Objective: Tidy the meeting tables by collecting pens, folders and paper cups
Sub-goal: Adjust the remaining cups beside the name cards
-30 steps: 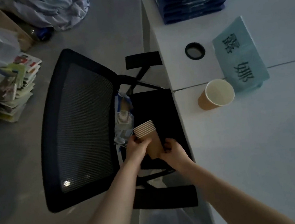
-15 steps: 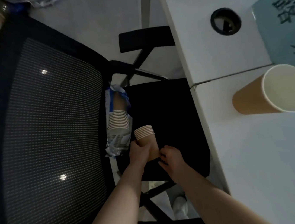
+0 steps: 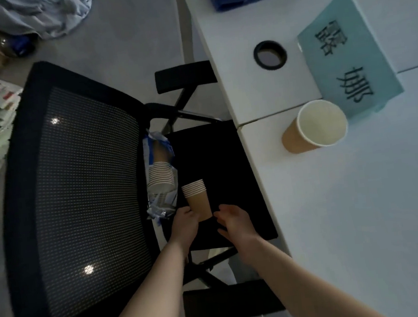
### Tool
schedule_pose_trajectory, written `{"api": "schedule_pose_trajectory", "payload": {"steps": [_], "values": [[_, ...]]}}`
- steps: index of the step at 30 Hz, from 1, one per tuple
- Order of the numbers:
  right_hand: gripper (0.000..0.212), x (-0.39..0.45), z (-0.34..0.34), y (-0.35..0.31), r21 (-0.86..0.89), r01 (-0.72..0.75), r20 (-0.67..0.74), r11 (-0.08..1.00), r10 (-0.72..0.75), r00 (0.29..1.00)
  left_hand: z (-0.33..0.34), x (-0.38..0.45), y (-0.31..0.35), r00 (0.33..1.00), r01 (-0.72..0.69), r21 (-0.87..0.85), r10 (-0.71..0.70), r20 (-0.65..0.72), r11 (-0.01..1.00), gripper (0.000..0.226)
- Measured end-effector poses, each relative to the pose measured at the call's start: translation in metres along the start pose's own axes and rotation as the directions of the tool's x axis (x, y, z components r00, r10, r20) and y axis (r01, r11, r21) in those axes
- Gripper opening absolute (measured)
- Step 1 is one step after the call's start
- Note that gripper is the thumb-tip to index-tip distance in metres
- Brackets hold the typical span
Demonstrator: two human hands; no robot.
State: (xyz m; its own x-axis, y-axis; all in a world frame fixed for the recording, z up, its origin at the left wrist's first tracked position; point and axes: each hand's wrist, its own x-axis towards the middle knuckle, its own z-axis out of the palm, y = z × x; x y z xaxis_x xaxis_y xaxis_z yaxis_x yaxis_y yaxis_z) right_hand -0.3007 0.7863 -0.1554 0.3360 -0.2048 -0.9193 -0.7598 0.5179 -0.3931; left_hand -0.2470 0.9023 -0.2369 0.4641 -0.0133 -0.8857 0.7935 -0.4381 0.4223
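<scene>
Both bare forearms reach in from the near edge, converging toward the middle. The left hand point(image 3: 185, 222) is curled, its fingers point(image 3: 186, 210) closed around the base of a stack of paper cups point(image 3: 197, 198). The right hand point(image 3: 233, 220) sits just right of it, fingers loosely spread, palm turned leftward

Matt brown paper cups point(image 3: 197, 200); black mesh chair back point(image 3: 77, 199); smooth white table point(image 3: 351, 207); crinkled glossy plastic sleeve point(image 3: 162, 189)
</scene>
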Motion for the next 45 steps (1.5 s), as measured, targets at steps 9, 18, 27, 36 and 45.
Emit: {"api": "schedule_pose_trajectory", "payload": {"steps": [9, 18, 27, 36, 45], "values": [[0.028, -0.118, -0.067, -0.022, 0.161, 0.228, 0.05, 0.96, -0.239, 0.97, 0.03, -0.131, 0.04, 0.915, -0.344, 0.101, 0.357, -0.189, 0.934, 0.029], [0.028, -0.139, -0.188, -0.044, 0.118, 0.375, 0.014, 0.92, -0.379, 0.925, 0.151, -0.218, 0.02, 0.689, -0.649, 0.154, 0.662, -0.296, 0.745, 0.046], [0.052, -0.108, -0.23, -0.1, -0.256, 0.623, 0.108, 0.74, -0.618, 0.779, 0.233, -0.233, -0.015, 0.628, -0.244, 0.74, 0.684, -0.372, 0.627, 0.069], [0.099, -0.054, -0.181, -0.149, -0.483, 0.75, 0.308, 0.452, -0.714, 0.629, 0.24, -0.227, -0.018, 0.609, -0.149, 0.79, 0.685, -0.401, 0.595, 0.075], [0.068, -0.057, -0.177, -0.141, -0.393, 0.795, 0.198, 0.462, -0.802, 0.564, 0.24, -0.226, -0.018, 0.594, -0.153, 0.786, 0.692, -0.41, 0.598, 0.078]]}}
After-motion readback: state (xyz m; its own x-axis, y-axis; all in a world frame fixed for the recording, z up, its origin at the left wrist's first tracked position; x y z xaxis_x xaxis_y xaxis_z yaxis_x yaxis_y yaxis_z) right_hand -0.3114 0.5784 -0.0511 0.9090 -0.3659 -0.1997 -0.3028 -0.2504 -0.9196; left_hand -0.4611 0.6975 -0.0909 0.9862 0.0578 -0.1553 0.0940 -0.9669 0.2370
